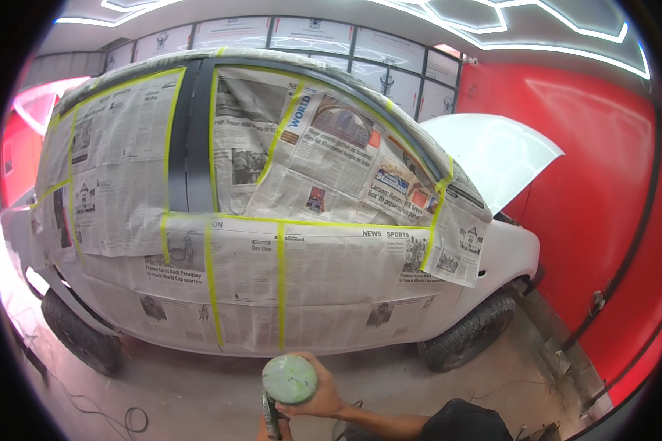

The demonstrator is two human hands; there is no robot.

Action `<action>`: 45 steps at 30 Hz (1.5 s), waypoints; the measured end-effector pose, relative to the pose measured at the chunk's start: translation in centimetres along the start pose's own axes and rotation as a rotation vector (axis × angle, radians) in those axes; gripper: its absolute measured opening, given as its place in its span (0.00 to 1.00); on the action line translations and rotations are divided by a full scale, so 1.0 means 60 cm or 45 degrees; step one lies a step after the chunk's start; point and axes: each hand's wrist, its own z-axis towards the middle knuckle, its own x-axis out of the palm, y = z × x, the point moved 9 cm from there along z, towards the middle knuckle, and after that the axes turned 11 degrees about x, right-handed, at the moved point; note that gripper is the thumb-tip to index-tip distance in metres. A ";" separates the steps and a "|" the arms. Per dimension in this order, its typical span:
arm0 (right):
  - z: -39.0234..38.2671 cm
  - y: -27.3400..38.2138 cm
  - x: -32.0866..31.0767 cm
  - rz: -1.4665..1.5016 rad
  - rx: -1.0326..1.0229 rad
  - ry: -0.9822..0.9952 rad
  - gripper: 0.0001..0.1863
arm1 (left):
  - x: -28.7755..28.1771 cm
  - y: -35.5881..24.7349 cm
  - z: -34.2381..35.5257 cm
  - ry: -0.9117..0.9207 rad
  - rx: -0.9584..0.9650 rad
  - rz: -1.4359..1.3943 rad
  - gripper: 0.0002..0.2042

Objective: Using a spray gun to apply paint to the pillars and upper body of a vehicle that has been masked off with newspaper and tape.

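Low in the middle of the head view, I hold what looks like a paint spray gun, its round, paint-smeared pale green cup top (290, 379) turned up toward me. My right hand (324, 392) is closed around the side of the cup. Beneath it, my left hand (278, 429) is closed by the dark, worn body of the gun (271, 417); much of that hand is hidden. Beyond both hands stands a white car (390, 345), its windows and doors covered with newspaper (324, 257) edged in yellow masking tape (281, 294). The gun and the car are apart.
The car's hood (493, 158) is raised on the right. Its rear wheel (81, 334) and front wheel (469, 334) rest on the concrete floor (198, 382). A cable (136, 420) lies coiled at the lower left. A red wall (588, 184) runs along the right.
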 end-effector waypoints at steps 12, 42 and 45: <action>0.000 -0.134 -0.123 0.356 0.227 -0.013 0.26 | 0.063 -0.101 0.079 -0.230 0.221 -0.504 0.14; -0.167 -0.217 -0.092 1.018 1.017 1.136 0.08 | 0.178 -0.202 0.052 -0.616 0.148 -0.607 0.30; -0.173 -0.221 -0.089 0.986 0.968 1.137 0.09 | 0.167 -0.172 0.040 -0.591 0.112 -0.645 0.30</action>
